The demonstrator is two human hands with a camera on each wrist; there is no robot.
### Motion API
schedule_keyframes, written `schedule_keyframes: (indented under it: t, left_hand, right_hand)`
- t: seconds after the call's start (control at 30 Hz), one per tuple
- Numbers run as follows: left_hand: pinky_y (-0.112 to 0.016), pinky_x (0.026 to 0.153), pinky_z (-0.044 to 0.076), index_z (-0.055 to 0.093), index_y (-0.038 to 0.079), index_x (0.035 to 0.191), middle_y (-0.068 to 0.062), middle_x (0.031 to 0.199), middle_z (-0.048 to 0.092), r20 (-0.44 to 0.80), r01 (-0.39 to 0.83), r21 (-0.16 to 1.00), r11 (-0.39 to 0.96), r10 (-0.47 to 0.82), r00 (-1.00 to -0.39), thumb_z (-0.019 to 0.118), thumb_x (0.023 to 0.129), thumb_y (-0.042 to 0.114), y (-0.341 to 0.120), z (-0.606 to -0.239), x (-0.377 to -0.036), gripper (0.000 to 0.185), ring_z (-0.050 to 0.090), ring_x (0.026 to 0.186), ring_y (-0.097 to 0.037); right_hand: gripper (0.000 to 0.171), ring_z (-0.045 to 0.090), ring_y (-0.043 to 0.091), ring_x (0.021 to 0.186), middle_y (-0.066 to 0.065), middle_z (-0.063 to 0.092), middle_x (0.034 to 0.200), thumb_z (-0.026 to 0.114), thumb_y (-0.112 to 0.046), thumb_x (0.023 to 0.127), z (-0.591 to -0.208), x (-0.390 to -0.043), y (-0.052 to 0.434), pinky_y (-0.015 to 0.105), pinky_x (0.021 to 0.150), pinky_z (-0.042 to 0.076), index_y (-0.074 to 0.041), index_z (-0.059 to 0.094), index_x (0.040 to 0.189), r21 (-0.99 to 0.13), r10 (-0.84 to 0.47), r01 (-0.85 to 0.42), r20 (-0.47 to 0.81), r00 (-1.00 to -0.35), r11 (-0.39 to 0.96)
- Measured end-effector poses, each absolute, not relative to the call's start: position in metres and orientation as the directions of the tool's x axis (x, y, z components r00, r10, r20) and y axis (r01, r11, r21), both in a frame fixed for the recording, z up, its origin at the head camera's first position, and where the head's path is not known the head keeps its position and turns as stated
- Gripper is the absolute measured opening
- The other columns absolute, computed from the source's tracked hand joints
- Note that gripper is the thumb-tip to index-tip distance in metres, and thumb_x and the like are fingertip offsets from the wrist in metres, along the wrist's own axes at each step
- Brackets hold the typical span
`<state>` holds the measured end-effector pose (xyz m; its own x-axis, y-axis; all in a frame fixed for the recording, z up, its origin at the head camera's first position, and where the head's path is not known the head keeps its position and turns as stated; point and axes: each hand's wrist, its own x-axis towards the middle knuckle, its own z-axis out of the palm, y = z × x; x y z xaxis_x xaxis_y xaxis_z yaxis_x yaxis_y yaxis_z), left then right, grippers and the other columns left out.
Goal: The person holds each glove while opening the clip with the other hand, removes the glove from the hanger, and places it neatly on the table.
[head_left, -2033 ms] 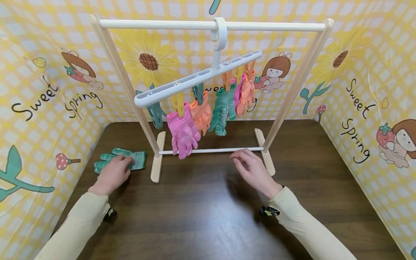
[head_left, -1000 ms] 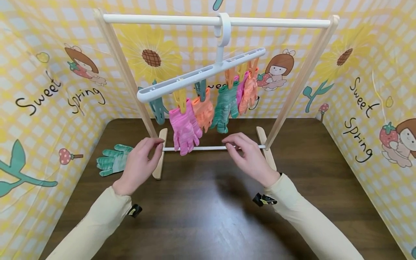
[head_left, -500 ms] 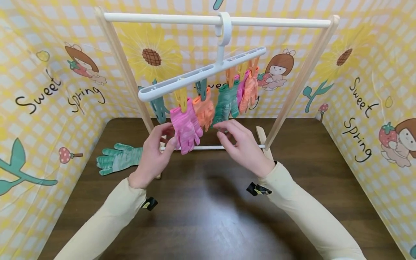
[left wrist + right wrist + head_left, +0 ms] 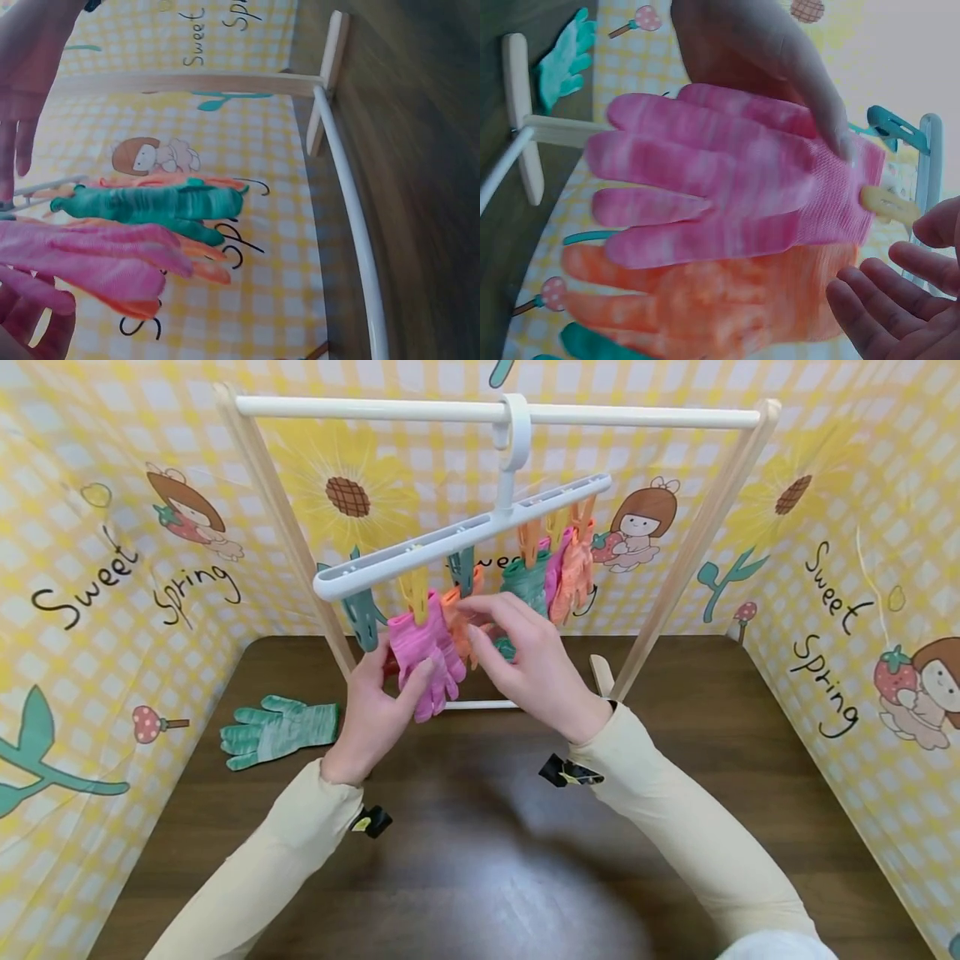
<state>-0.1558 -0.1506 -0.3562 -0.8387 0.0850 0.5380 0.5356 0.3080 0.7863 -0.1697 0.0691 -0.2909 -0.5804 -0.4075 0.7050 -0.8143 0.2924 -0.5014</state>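
Note:
A pink glove [image 4: 420,639] hangs by its cuff from a yellow clothespin [image 4: 416,597] near the left end of a pale grey hanger [image 4: 408,556]. My left hand [image 4: 378,702] pinches this glove, thumb across its front and fingers behind. My right hand [image 4: 528,660] is raised just right of it, fingers bent loosely and holding nothing. In the right wrist view, the right thumb [image 4: 939,223] is close by the yellow clothespin, palm turned up. Behind the pink glove hangs an orange glove [image 4: 780,300], partly covered by my right hand in the head view.
More gloves hang farther right, including a green glove [image 4: 525,581] and an orange one [image 4: 576,572]. A bare teal clothespin [image 4: 362,620] is at the hanger's left end. Another green glove [image 4: 281,732] lies on the table. The stand's wooden posts [image 4: 686,543] flank the hanger.
My left hand left the green glove on the table, moved right and up, and took hold of the hanging pink glove. My right hand rose and moved left toward the yellow clothespin.

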Motion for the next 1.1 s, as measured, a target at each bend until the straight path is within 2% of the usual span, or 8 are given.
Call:
schedule_keyframes:
  t: [0.17,0.33,0.43,0.57,0.73,0.87,1.1]
  left_hand:
    - [-0.022,0.091,0.053,0.049,0.006,0.143,-0.008,0.128,0.068,0.528,0.530,0.794,0.300,0.092,-0.844,0.069,0.099,0.019,-0.145,-0.352,-0.158,0.050,0.065,0.109,-0.020]
    - [-0.021,0.087,0.055,0.053,0.003,0.139,-0.009,0.127,0.070,0.528,0.523,0.801,0.291,0.067,-0.846,0.066,0.102,0.019,-0.143,-0.350,-0.159,0.042,0.066,0.104,-0.017]
    - [-0.018,0.076,0.053,0.056,-0.001,0.134,-0.012,0.115,0.069,0.553,0.542,0.792,0.282,0.043,-0.832,0.064,0.103,0.014,-0.142,-0.350,-0.158,0.035,0.062,0.090,-0.015]
    - [-0.019,0.066,0.046,0.058,-0.007,0.127,-0.015,0.101,0.062,0.594,0.576,0.771,0.272,0.020,-0.804,0.061,0.103,0.007,-0.142,-0.353,-0.157,0.028,0.052,0.078,-0.015]
    - [-0.018,0.067,0.045,0.057,-0.008,0.129,-0.009,0.100,0.058,0.624,0.606,0.758,0.240,0.001,-0.781,0.058,0.102,0.002,-0.144,-0.357,-0.153,0.029,0.051,0.078,-0.013]
    - [-0.018,0.067,0.045,0.059,-0.008,0.128,-0.003,0.101,0.058,0.638,0.624,0.753,0.210,0.001,-0.770,0.057,0.102,0.000,-0.143,-0.356,-0.153,0.027,0.052,0.077,-0.011]
    - [-0.019,0.065,0.045,0.058,-0.009,0.127,-0.001,0.096,0.057,0.634,0.624,0.760,0.182,0.010,-0.774,0.055,0.103,0.000,-0.140,-0.356,-0.153,0.026,0.053,0.075,-0.010]
  right_hand:
    - [0.029,0.067,0.017,0.102,0.013,0.069,0.118,0.066,-0.005,0.100,-0.279,-0.173,0.057,0.030,0.084,0.057,0.003,0.065,0.128,-0.495,-0.410,-0.828,0.720,-0.560,0.262]
    - [0.028,0.068,0.017,0.100,0.013,0.067,0.116,0.065,-0.006,0.101,-0.272,-0.176,0.050,0.030,0.081,0.058,0.004,0.064,0.127,-0.515,-0.417,-0.822,0.710,-0.568,0.243]
    - [0.029,0.068,0.017,0.101,0.013,0.066,0.116,0.064,-0.008,0.102,-0.270,-0.177,0.047,0.032,0.081,0.059,0.004,0.064,0.128,-0.536,-0.424,-0.809,0.691,-0.585,0.241]
    - [0.031,0.067,0.017,0.103,0.014,0.066,0.120,0.063,-0.009,0.103,-0.270,-0.178,0.045,0.031,0.082,0.058,0.003,0.063,0.131,-0.560,-0.443,-0.788,0.657,-0.611,0.257]
    - [0.034,0.067,0.018,0.104,0.014,0.066,0.125,0.062,-0.011,0.104,-0.271,-0.180,0.041,0.026,0.087,0.056,0.003,0.060,0.135,-0.577,-0.480,-0.758,0.594,-0.645,0.305]
    - [0.034,0.068,0.018,0.104,0.014,0.066,0.124,0.062,-0.011,0.104,-0.269,-0.184,0.040,0.026,0.090,0.056,0.004,0.060,0.134,-0.588,-0.480,-0.741,0.573,-0.664,0.324]
    - [0.031,0.068,0.018,0.109,0.013,0.070,0.122,0.060,-0.013,0.106,-0.263,-0.188,0.038,0.027,0.093,0.056,0.002,0.061,0.133,-0.674,-0.462,-0.682,0.527,-0.713,0.284]
